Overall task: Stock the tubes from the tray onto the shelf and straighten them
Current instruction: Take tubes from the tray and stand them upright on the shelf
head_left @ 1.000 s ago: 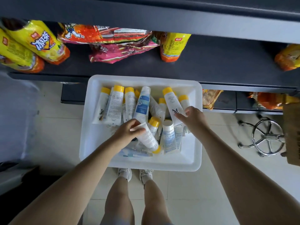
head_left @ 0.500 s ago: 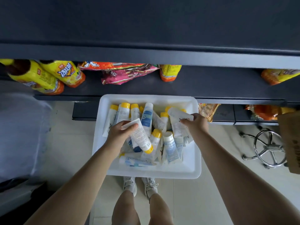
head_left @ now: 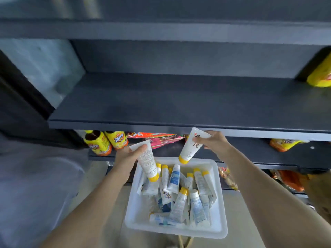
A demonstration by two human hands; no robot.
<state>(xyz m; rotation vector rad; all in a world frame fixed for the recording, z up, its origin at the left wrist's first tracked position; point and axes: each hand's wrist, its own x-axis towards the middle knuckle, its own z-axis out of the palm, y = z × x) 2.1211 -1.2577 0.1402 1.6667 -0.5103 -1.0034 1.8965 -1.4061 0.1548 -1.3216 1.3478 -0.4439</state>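
Held tubes [head_left: 148, 161] higher now; bottles [head_left: 97, 144] half-hidden

tray [head_left: 137, 204]: 1 | held tubes [head_left: 147, 161]: 2 | tray tubes [head_left: 180, 203]: heap, count unclear | yellow bottles [head_left: 97, 143], left: 2

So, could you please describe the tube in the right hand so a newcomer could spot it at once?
Find the white tray below the dark shelf. Above its far rim the right hand holds a white tube by its flat end, yellow cap pointing down. Unlike the other tube, in the left hand, which shows fine print, it bears large dark characters.
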